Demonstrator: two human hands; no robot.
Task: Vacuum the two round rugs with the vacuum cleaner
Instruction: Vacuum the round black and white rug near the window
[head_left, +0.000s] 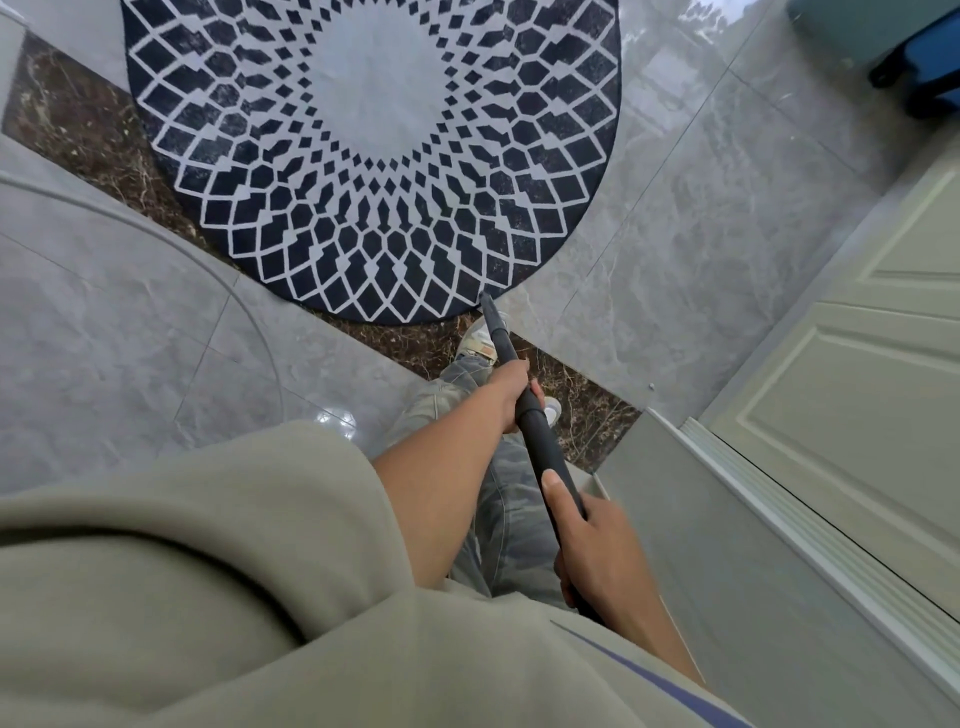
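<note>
item: right hand (597, 540), nearest the camera. fingers curled tight round the black vacuum wand (540, 441), thumb laid straight along the top of the tube; no gap showed between palm and tube.

item: left hand (511, 395), further down the same wand. forearm bare, reaching out of a loose beige sleeve (208, 519); fingers wrapped fully round the tube just above a joint in it, fingertips showing on the far side.

item: vacuum wand. slanted away from the body and down to the floor, its narrow tip at the near edge of the round rug (363, 234); whether the tip touched the pile could not be told. the machine's body was out of frame.

item: camouflage trousers (509, 509) and two pale shoes (478, 332), standing on a brown marbled band (72, 124) of the floor, just short of the rug.

item: round rug, dark with a white lattice pattern and a plain pale centre, lying flat partly on the brown band and partly on grey tile (675, 270), its far side cut off by the frame.

item: white panelled door (857, 374), to the right.

item: blue object (930, 62), far right corner, too cropped to identify.
</note>
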